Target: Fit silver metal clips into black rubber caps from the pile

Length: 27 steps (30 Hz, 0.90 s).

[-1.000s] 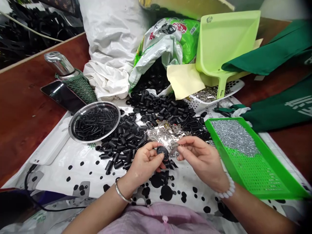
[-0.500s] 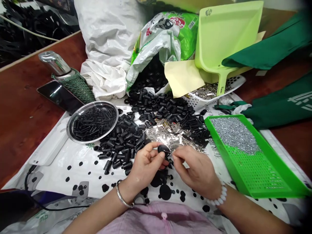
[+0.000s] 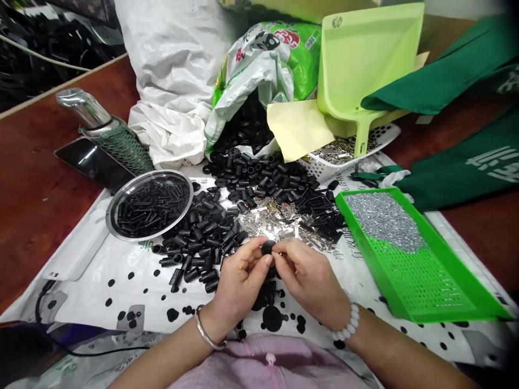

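Note:
Between thumb and fingers, my left hand (image 3: 245, 273) grips a small round black plastic cap (image 3: 268, 247). The fingertips of my right hand (image 3: 310, 278) are pinched at the cap's right side; whether they hold it or some tiny part is hidden. Just beyond my hands lies a pile of shiny flat metal pieces (image 3: 270, 220). Black plastic tubes (image 3: 206, 237) are heaped to its left and behind it. Thin black ribbed pieces (image 3: 326, 213) lie at its right.
A round metal tray (image 3: 117, 229) holds black ribbed pieces at left. At right, a green plastic tray (image 3: 417, 286) holds small silvery parts. A white basket (image 3: 324, 170) with metal pieces stands behind, under a light-green dustpan (image 3: 368, 59). A phone (image 3: 93, 162) leans near a netted bottle (image 3: 121, 143).
My right hand has moved left, up against the cap in my left hand. The cap is turned to a different angle. The whole view has shifted slightly.

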Tool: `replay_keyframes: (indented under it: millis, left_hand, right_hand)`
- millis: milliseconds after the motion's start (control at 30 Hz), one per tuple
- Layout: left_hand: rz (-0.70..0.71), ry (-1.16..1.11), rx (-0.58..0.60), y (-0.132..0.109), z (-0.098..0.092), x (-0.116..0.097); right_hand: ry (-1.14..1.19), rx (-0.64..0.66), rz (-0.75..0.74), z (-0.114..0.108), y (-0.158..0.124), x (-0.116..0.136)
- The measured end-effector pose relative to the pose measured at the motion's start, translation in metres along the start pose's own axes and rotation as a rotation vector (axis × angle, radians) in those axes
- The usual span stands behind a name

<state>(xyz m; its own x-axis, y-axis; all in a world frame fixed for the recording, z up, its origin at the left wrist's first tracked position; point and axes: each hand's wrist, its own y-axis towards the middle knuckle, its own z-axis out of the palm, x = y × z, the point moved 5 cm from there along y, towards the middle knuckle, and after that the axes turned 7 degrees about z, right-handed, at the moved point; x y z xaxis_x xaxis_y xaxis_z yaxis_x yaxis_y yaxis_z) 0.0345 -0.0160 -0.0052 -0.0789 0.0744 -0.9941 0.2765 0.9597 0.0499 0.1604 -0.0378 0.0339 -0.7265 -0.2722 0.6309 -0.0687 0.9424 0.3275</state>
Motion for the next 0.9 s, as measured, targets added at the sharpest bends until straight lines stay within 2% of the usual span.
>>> replay_keyframes:
  millis: [100,200,300,400,533,700,900]
  left_hand:
    - [-0.190,-0.281,0.006,0.003,0.001,0.003]
    - [-0.336,-0.476,0.036,0.003,0.002,0.004]
    - [-0.381,-0.582,0.060,0.001,0.002,0.004]
    - [-0.394,-0.657,0.097,-0.002,0.004,0.004]
    - [-0.353,-0.651,0.209,-0.007,0.004,0.004]
    - [-0.237,-0.574,0.333,-0.011,0.005,0.002]
    - [0.019,-0.403,0.324,-0.012,0.001,-0.007]
  right_hand:
    - [0.198,0.086,0.033,0.001,-0.001,-0.005]
    - [0.278,0.092,0.055,0.000,-0.004,-0.010]
    - [0.300,0.057,0.068,-0.003,-0.006,-0.012]
    - [0.285,0.023,0.016,-0.006,-0.009,-0.009]
    - [0.259,0.033,-0.051,-0.008,-0.013,-0.003]
    - [0.426,0.127,0.138,-0.002,-0.014,-0.010]
    - [0.561,0.141,0.294,0.004,-0.016,-0.017]
